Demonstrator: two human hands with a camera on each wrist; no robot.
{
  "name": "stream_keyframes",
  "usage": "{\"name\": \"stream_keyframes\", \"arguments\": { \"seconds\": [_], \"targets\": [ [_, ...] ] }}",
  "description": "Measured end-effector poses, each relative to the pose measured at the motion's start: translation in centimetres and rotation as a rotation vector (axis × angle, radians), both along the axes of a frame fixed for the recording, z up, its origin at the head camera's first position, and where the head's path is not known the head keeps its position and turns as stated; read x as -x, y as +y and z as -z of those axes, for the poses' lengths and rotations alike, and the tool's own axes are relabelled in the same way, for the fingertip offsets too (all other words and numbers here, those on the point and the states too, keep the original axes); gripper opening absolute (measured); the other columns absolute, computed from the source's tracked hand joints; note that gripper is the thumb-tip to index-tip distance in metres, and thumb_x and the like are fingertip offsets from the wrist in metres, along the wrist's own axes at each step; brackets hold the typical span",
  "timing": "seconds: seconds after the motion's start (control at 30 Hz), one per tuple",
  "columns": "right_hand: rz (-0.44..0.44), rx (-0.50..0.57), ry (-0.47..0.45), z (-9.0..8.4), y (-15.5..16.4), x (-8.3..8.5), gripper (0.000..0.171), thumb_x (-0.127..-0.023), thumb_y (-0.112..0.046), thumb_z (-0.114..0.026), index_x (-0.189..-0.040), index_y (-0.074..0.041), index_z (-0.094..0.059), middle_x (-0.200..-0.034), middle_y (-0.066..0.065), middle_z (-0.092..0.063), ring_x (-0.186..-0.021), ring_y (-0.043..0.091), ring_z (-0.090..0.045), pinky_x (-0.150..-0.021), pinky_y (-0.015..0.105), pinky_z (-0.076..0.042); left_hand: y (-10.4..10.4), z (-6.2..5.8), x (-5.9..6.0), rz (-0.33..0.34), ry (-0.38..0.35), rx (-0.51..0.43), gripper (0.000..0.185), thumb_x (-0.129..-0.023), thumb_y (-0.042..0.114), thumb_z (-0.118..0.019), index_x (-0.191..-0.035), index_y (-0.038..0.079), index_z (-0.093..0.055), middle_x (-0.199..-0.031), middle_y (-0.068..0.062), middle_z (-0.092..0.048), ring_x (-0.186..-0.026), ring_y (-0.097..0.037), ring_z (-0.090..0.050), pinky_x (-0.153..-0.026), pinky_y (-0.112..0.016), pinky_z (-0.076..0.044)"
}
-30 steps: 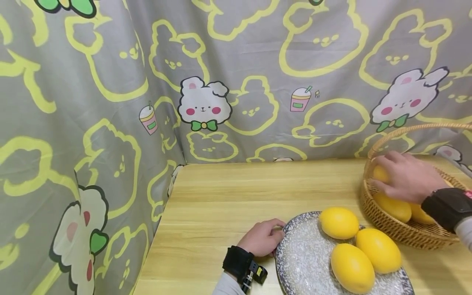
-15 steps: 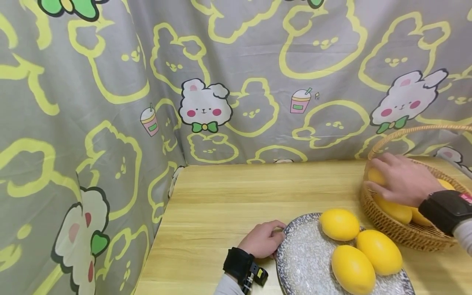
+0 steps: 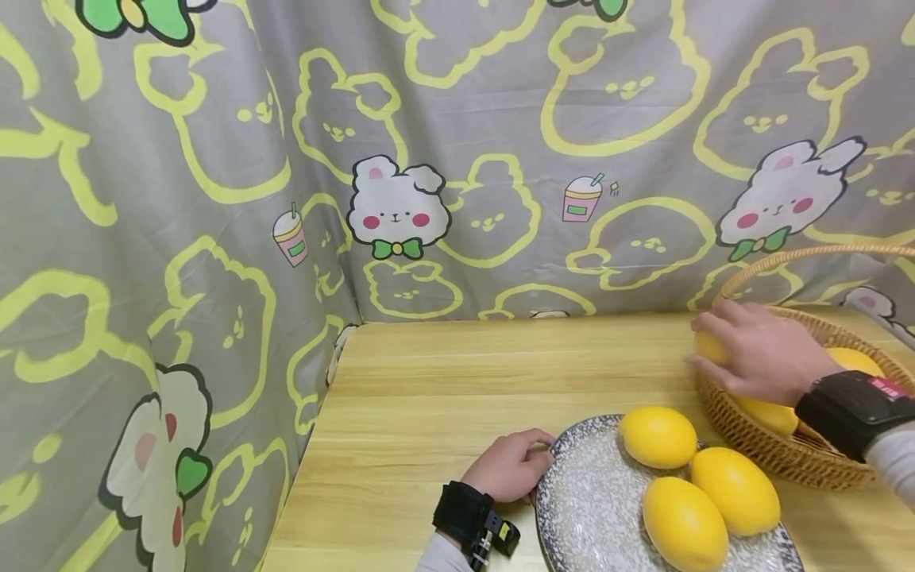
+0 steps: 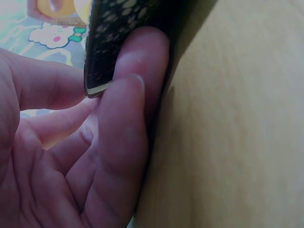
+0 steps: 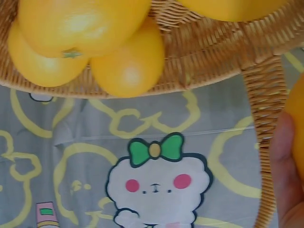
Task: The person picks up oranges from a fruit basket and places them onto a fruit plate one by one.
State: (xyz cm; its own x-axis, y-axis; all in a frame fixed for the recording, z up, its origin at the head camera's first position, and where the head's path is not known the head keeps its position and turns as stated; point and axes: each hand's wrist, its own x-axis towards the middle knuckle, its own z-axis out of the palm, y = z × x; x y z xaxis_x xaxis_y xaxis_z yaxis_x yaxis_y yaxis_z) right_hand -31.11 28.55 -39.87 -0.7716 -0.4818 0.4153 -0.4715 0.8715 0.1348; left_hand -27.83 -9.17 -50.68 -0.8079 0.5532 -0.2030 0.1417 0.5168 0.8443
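Note:
My right hand [image 3: 775, 349] grips a lemon [image 3: 711, 348] over the left rim of the wicker basket [image 3: 765, 453]; in the right wrist view a finger [image 5: 284, 166] lies along that fruit at the right edge. My left hand [image 3: 506, 467] holds the left rim of a speckled grey plate [image 3: 582, 496]. In the left wrist view fingertips [image 4: 142, 57] reach beneath the plate's dark edge [image 4: 102, 47], close over the table. Three yellow lemons lie on the plate: one at the back [image 3: 658, 437], one at right [image 3: 735, 488], one in front [image 3: 685, 523].
More lemons [image 5: 128, 61] lie inside the basket, partly hidden by my right forearm in the head view. The basket's tall handle [image 3: 815, 251] arches above it. A grey cartoon-print curtain [image 3: 500, 119] borders the wooden table [image 3: 400, 397] at the back and left.
My right hand has moved left with the lemon, from inside the basket to over its left rim. Another lemon in the basket has come into sight behind the wrist. The left hand stays still.

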Motion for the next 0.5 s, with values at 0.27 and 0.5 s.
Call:
{"name": "stream_keyframes", "arguments": {
  "seconds": [0.27, 0.5],
  "targets": [
    [-0.186, 0.001, 0.073, -0.1, -4.4, -0.8, 0.040, -0.080, -0.042, -0.082, -0.108, -0.017, -0.067, -0.106, 0.008, -0.066, -0.093, 0.030, -0.066, -0.057, 0.046, -0.058, 0.0, -0.1, -0.1, -0.013, -0.027, -0.004, 0.038, -0.106, 0.031, -0.055, -0.141, 0.018, -0.062, -0.062, 0.006, -0.063, -0.048, -0.009, -0.057, -0.057, -0.022, -0.049],
    [-0.283, 0.002, 0.108, -0.4, -7.5, -0.8, 0.034, -0.086, -0.044, -0.077, -0.106, -0.019, -0.065, -0.102, 0.001, -0.063, -0.088, 0.017, -0.061, -0.051, 0.029, -0.053, 0.2, -0.2, -0.2, -0.018, -0.025, -0.006, 0.038, -0.106, 0.030, -0.055, -0.141, 0.018, -0.062, -0.061, 0.006, -0.060, -0.047, -0.009, -0.056, -0.054, -0.023, -0.048]
  ]
}}
